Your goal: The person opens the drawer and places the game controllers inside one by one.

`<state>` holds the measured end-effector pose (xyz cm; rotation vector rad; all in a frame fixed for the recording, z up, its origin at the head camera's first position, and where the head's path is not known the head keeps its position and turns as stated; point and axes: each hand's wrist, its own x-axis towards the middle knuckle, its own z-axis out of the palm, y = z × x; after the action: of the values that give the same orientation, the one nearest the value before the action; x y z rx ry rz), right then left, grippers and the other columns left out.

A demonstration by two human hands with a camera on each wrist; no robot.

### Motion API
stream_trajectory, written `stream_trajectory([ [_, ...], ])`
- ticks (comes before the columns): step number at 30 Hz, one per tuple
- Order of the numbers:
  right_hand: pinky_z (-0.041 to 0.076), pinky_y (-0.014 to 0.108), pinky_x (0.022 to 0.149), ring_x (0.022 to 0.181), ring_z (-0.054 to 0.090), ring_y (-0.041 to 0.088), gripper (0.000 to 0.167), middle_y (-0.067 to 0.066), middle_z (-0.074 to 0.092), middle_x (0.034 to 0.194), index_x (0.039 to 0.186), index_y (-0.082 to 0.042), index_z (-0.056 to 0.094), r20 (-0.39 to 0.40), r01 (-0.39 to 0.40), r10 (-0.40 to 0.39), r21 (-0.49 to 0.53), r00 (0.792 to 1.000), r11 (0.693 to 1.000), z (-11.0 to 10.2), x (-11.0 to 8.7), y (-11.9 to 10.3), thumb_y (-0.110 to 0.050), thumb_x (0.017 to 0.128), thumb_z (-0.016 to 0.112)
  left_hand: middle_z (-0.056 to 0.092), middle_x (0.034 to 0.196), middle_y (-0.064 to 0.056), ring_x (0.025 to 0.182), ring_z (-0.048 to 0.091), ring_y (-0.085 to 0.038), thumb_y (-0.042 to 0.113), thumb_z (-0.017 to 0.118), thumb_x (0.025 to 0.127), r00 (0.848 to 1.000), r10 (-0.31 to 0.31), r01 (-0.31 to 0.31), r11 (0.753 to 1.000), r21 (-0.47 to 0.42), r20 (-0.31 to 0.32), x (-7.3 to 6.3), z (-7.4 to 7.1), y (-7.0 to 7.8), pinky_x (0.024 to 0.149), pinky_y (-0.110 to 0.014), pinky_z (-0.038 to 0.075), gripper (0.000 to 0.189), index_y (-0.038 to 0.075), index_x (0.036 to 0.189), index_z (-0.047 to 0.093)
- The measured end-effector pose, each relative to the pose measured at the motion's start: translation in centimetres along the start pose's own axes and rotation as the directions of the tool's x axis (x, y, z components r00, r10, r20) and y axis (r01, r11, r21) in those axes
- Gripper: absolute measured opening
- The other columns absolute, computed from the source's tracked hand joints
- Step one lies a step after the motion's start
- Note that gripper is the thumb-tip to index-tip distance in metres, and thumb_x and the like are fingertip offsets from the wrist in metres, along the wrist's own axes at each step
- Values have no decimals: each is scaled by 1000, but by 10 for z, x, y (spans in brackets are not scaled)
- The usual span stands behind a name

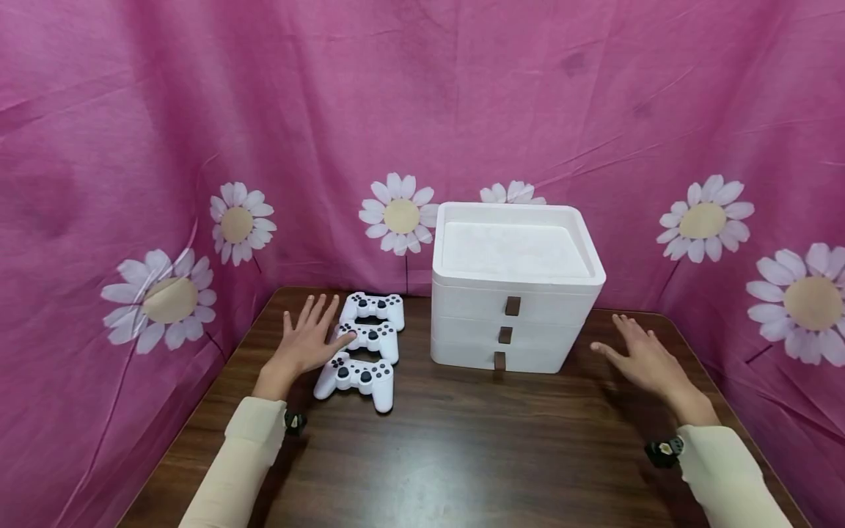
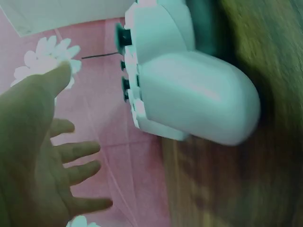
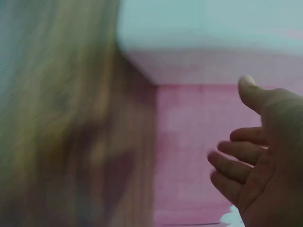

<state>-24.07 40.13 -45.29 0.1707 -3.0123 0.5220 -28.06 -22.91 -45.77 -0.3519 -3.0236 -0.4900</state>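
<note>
In the head view, three white game controllers lie in a column on the left of the table: a far controller, a middle controller and a near controller. My left hand is spread just left of them, its thumb over the middle one's edge; the left wrist view shows nothing in its grasp. To the right of the controllers stands a white drawer box with three stacked drawers and brown pull tabs. Off the box's right side, my right hand is held with fingers extended and holds nothing.
The brown wooden table runs beneath everything. A pink curtain printed with white daisies hangs behind it and along both sides. The box top has a raised rim around a shallow recess.
</note>
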Motion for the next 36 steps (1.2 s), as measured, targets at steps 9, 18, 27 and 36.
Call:
stream_trajectory([
  [9, 45, 63, 102, 131, 57, 54, 59, 30, 62, 145, 151, -3, 57, -256, 66, -4, 233, 967, 970, -48, 8, -41, -41, 106, 65, 73, 129, -17, 116, 69, -35, 28, 67, 104, 934, 193, -202, 979, 3, -301, 2, -12, 30, 94, -56, 57, 41, 2, 136, 69],
  [18, 35, -5, 85, 127, 53, -10, 66, 25, 53, 157, 162, -12, 45, -193, 95, -28, 351, 981, 931, -81, 16, -66, -42, 107, 64, 77, 114, -7, 87, 71, -27, 14, 67, 101, 898, 193, -271, 950, -152, -395, -2, -26, 81, 74, -45, 58, 19, 9, 114, 79],
  [27, 35, -4, 85, 143, 51, 35, 80, 23, 44, 165, 168, -13, 31, -103, 78, -41, 390, 994, 918, -91, 31, -85, -42, 104, 69, 80, 105, -9, 92, 75, -22, 9, 70, 100, 859, 199, -373, 875, -309, -472, 2, -26, 134, 77, -39, 63, 15, 5, 109, 80],
  [36, 44, 2, 79, 118, 57, 2, 94, 30, 49, 157, 170, -8, 21, -44, 88, -77, 391, 996, 916, -91, 43, -88, -36, 100, 76, 82, 100, -11, 89, 77, -23, 10, 71, 100, 914, 190, -376, 729, -572, -359, 10, -20, 190, 82, -35, 64, 16, 1, 110, 79],
])
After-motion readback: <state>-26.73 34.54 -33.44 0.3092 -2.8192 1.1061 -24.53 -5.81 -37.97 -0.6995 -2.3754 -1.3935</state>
